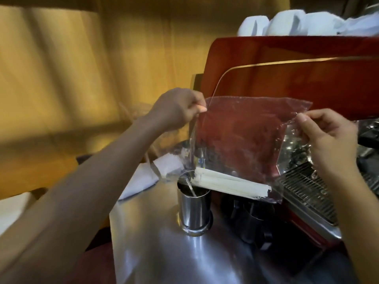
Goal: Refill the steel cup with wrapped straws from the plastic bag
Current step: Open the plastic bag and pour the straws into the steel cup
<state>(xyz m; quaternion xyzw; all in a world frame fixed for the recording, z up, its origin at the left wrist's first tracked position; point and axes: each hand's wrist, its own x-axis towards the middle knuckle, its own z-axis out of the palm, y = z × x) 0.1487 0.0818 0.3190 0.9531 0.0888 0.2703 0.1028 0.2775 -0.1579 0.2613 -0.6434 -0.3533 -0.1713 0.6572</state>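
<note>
A clear plastic bag (242, 138) hangs in the air in front of me. My left hand (178, 108) pinches its upper left corner and my right hand (326, 138) pinches its upper right edge. A bundle of white wrapped straws (229, 184) lies along the bottom of the bag, tilted down to the right. The bundle's left end hangs just over the rim of the steel cup (193, 210), which stands upright on the steel counter. Inside the cup I see a thin straw or two leaning against the wall.
A red espresso machine (287, 64) stands behind the bag, with white cups (287, 22) on top and its drip grate (307, 189) at the right. A dark pitcher (250, 218) sits right of the cup. White folded cloth (141, 181) lies behind it. The steel counter (164, 253) ends at left.
</note>
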